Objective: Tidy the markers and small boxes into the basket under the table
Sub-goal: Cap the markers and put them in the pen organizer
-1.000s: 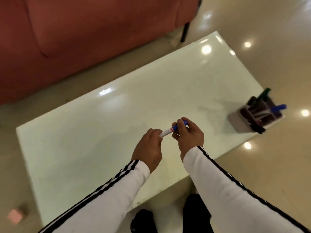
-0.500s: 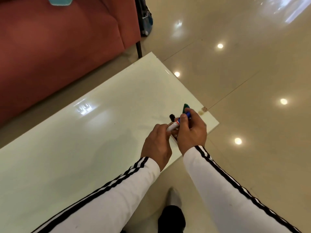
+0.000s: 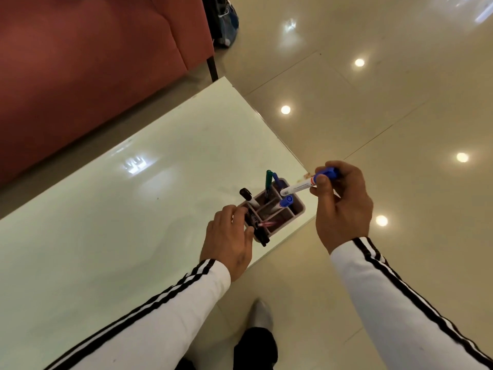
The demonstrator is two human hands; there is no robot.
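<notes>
Holding the blue-capped marker (image 3: 306, 185) in my right hand (image 3: 344, 206): thumb and fingers pinch the cap end. The white barrel points left, hanging over the far-right part of the divided caddy (image 3: 299, 212) but not in it yet. Caddy sits on the table (image 3: 133, 209), right at the near right corner, close to both edges. I take it for the basket, tho it's on top, not under.

Inside already:
- green marker (image 3: 268, 180), upright at the far end
- blue marker (image 3: 285, 202), slanting across the middle
- black marker (image 3: 246, 196), leaning out the left side
- second black marker (image 3: 261, 235), poking over the near end
- pink item (image 3: 266, 223) betw. them, too blurred to name

No small boxes in view.

Left hand (image 3: 229, 241) is at the caddy's near-left wall, fingers bent over it. Can't tell if it's gripping the wall, gripping a black marker, or only resting there.

Risks, as I judge them:
- Caddy is so near the corner that a nudge from the L hand, or a hard drop w/ the R, could shove it onto the tiled floor (image 3: 373, 124) and spill the lot.
- Glossy tabletop prob lets it slide easily.
- Compartments look crowded, so the barrel may catch the green or blue marker and lever one out.
- Gripping at the cap gives poor control of the far tip, so it could miss the slot.

Beyond the table: red sofa (image 3: 80, 62), and a bag (image 3: 226, 22) beside it.
</notes>
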